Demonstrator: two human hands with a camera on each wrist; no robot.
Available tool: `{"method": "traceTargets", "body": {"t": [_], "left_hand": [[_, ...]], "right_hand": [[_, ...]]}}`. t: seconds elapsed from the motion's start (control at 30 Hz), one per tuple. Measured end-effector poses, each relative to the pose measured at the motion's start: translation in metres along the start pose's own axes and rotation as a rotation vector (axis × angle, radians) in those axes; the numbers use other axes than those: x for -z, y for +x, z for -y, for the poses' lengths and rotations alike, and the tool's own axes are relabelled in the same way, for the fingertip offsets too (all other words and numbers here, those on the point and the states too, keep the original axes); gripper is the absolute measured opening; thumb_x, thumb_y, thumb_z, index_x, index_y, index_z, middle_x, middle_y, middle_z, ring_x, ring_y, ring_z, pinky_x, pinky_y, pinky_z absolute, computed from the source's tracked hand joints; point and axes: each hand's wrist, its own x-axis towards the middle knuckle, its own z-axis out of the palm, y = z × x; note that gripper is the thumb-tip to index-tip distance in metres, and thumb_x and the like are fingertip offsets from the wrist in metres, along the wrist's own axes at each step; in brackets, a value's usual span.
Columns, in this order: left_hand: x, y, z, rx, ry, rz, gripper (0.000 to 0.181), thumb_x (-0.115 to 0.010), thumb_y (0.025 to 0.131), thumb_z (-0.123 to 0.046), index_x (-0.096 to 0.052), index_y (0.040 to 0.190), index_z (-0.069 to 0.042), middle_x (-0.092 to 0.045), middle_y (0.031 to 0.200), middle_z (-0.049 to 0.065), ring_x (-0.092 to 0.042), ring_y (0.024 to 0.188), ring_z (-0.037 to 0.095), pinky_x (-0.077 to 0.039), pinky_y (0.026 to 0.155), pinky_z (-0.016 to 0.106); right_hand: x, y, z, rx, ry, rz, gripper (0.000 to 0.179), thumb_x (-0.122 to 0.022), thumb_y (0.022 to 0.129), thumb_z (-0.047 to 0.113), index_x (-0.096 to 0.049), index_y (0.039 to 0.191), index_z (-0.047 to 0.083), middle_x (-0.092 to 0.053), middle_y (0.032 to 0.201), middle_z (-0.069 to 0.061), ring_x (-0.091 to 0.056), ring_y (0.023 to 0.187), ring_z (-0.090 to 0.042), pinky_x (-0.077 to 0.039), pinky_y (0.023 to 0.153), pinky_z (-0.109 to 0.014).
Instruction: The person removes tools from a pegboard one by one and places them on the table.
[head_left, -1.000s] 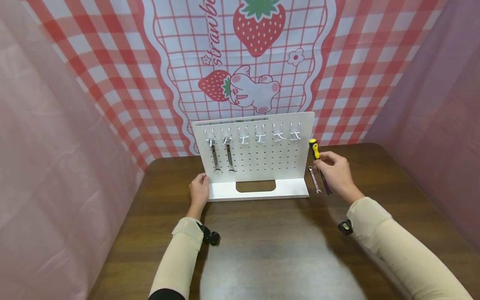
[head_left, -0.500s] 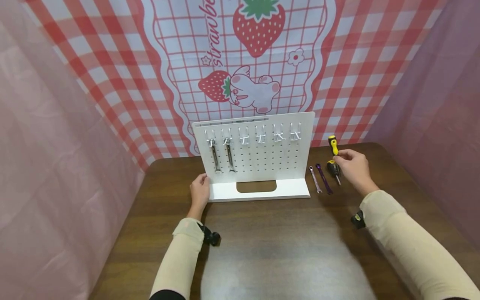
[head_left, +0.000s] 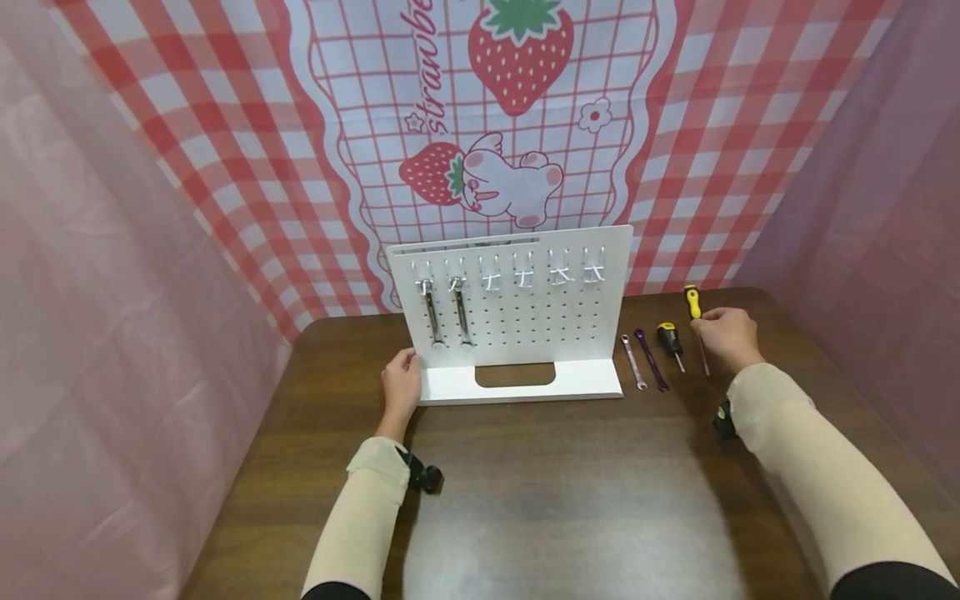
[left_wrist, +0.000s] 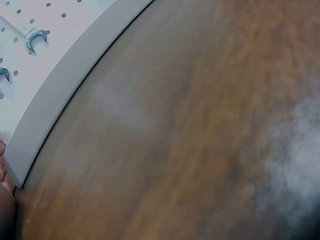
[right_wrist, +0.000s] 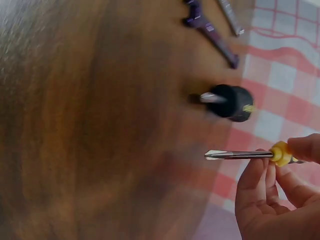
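Compared with a second ago, the slim yellow-and-black screwdriver (head_left: pixel 692 301) has been carried rightward, away from the white pegboard (head_left: pixel 517 325) and past the stubby screwdriver (head_left: pixel 669 337), which is now fully uncovered on the table (head_left: pixel 540 475). It is pinched where handle meets shaft by the right hand (head_left: pixel 729 335), just right of the stubby one, its tip pointed nearward. Well apart from it, the left hand (head_left: pixel 402 382) is kept at the pegboard's lower left edge, though whether that edge is gripped cannot be told.
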Motion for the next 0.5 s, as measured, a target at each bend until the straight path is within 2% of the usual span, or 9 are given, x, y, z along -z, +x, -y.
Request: {"method": "traceTargets", "body": {"t": [0.17, 0.3, 0.4, 0.5], "left_hand": [[-0.001, 0.0, 0.002, -0.002, 0.003, 0.001, 0.023, -0.059, 0.099, -0.01, -0.071, 0.113, 0.004, -0.071, 0.113, 0.023, -0.065, 0.107, 0.035, -0.051, 0.094, 0.049], [-0.001, 0.001, 0.003, -0.007, 0.012, 0.001, 0.024, -0.059, 0.1, -0.01, -0.071, 0.114, 0.004, -0.071, 0.114, 0.023, -0.065, 0.108, 0.035, -0.051, 0.095, 0.048], [-0.001, 0.002, 0.003, -0.008, 0.01, 0.002, 0.024, -0.058, 0.1, -0.01, -0.07, 0.115, 0.005, -0.07, 0.115, 0.023, -0.065, 0.109, 0.035, -0.051, 0.096, 0.048], [-0.001, 0.003, 0.003, -0.004, 0.004, 0.0, 0.024, -0.058, 0.1, -0.01, -0.071, 0.114, 0.005, -0.07, 0.115, 0.023, -0.065, 0.11, 0.036, -0.05, 0.096, 0.048]], "right_hand": [[-0.003, 0.005, -0.016, 0.018, -0.101, 0.039, 0.047, -0.058, 0.095, 0.028, -0.066, 0.113, -0.014, -0.063, 0.116, -0.035, -0.052, 0.109, -0.056, -0.047, 0.09, -0.061], [-0.004, 0.007, -0.023, 0.035, -0.161, 0.058, 0.043, -0.061, 0.092, 0.027, -0.07, 0.106, -0.013, -0.067, 0.108, -0.032, -0.058, 0.099, -0.054, -0.051, 0.078, -0.055], [-0.006, 0.009, -0.025, 0.019, -0.176, 0.07, 0.043, -0.061, 0.091, 0.027, -0.071, 0.103, -0.012, -0.068, 0.103, -0.031, -0.061, 0.092, -0.05, -0.052, 0.069, -0.048], [-0.007, 0.01, -0.027, 0.001, -0.189, 0.085, 0.044, -0.06, 0.091, 0.028, -0.07, 0.103, -0.013, -0.068, 0.101, -0.031, -0.061, 0.089, -0.047, -0.052, 0.066, -0.046]]}}
